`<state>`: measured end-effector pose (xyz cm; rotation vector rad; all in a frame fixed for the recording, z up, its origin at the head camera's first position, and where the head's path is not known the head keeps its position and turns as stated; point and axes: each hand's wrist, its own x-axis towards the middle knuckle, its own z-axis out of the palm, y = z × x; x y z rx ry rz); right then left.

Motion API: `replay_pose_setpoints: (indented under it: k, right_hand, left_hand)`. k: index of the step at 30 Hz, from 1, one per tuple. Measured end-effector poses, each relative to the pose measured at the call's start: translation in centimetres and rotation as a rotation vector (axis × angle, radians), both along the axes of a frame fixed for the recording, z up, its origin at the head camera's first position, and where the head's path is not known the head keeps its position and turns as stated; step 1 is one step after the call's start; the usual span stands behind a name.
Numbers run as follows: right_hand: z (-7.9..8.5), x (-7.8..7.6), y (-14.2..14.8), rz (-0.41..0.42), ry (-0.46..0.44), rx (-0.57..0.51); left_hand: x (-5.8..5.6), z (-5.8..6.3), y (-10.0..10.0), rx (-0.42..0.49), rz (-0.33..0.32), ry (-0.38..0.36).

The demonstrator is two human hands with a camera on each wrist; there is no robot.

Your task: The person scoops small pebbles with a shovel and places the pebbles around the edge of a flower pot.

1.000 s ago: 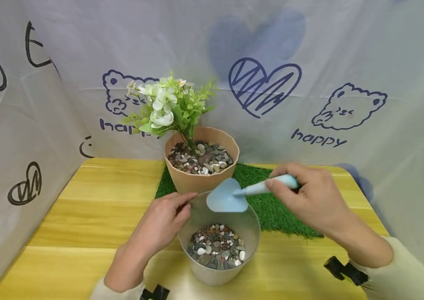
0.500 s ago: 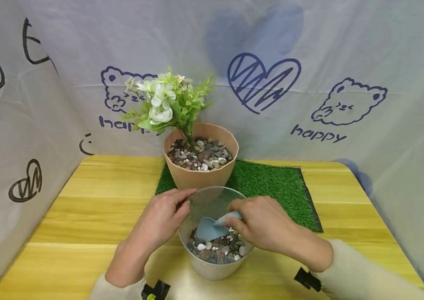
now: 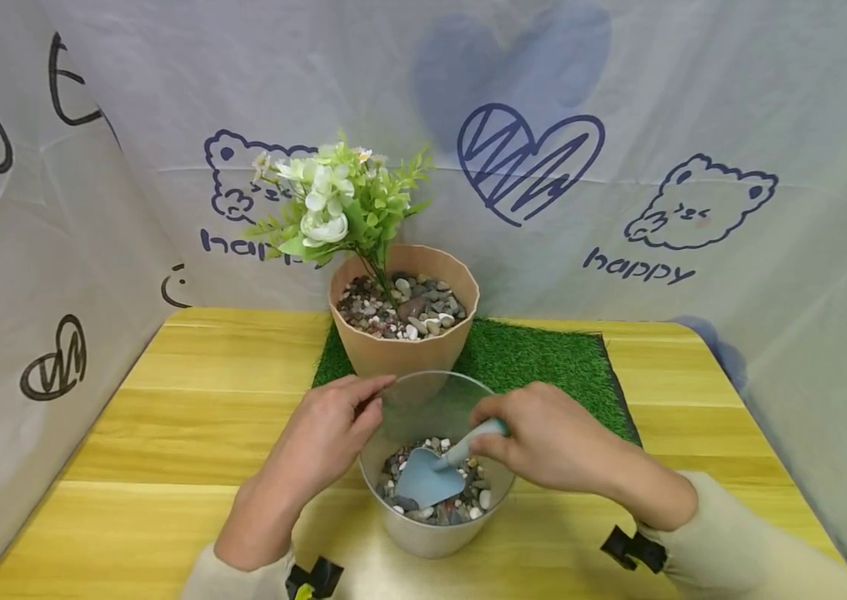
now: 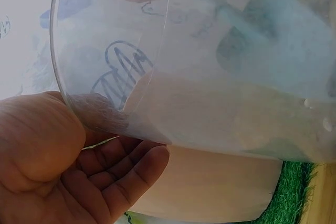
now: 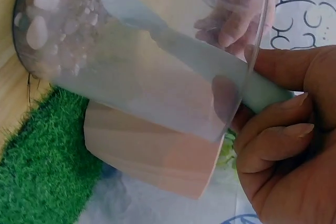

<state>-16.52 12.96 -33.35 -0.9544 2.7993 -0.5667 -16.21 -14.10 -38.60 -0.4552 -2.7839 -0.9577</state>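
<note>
A clear plastic bucket (image 3: 423,546) with mixed pebbles (image 3: 472,500) in its bottom stands upright on the table in the head view. My left hand (image 3: 333,425) grips its rim on the left side; in the left wrist view the fingers (image 4: 131,179) curl beneath the rim. My right hand (image 3: 543,437) holds a light blue hand trowel (image 3: 429,479) by the handle, over the bucket's right rim. The heart-shaped blade lies at the pebbles, its tip towards the lower left. Through the clear wall in the right wrist view, the trowel's neck (image 5: 163,32) slants down to the stones.
Behind the bucket a peach flower pot (image 3: 401,354) holds pebbles and artificial white flowers (image 3: 326,208). It stands on a green turf mat (image 3: 543,358) that reaches to the right. The wooden table (image 3: 206,400) ends at a printed cloth backdrop (image 3: 543,67).
My right hand has brought the trowel down and left from above the bucket's rim into it, and the blade has moved lower onto the pebbles. My left hand has stayed at the rim.
</note>
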Motion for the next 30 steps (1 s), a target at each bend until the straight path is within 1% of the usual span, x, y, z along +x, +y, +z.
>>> replay_pose_setpoints:
  k: [7, 12, 15, 18, 22, 27, 30]
  right_hand:
    - [-0.3, -0.1, -0.8, 0.057, 0.010, 0.039]
    - [0.8, -0.3, -0.3, 0.013, -0.103, 0.013]
    - [1.1, -0.5, -0.1, 0.010, -0.146, -0.001]
    - [1.1, -0.5, 0.0, 0.017, -0.149, 0.006]
    - [0.9, -0.2, 0.1, 0.012, -0.115, 0.044]
    - [0.8, -0.1, -0.1, -0.019, -0.132, 0.036]
    - [0.9, -0.2, -0.1, -0.017, -0.145, 0.033]
  left_hand:
    - [0.0, -0.1, -0.1, 0.005, 0.008, -0.003]
    - [0.0, -0.1, 0.0, 0.005, 0.002, 0.002]
    - [0.1, -0.1, 0.0, 0.007, 0.006, -0.004]
    - [0.1, 0.0, 0.0, 0.007, 0.013, -0.014]
    - [0.1, 0.1, 0.1, 0.000, 0.014, -0.015]
    - [0.1, 0.0, 0.2, 0.000, 0.009, -0.018]
    - [0.1, 0.0, 0.3, -0.001, 0.011, -0.014]
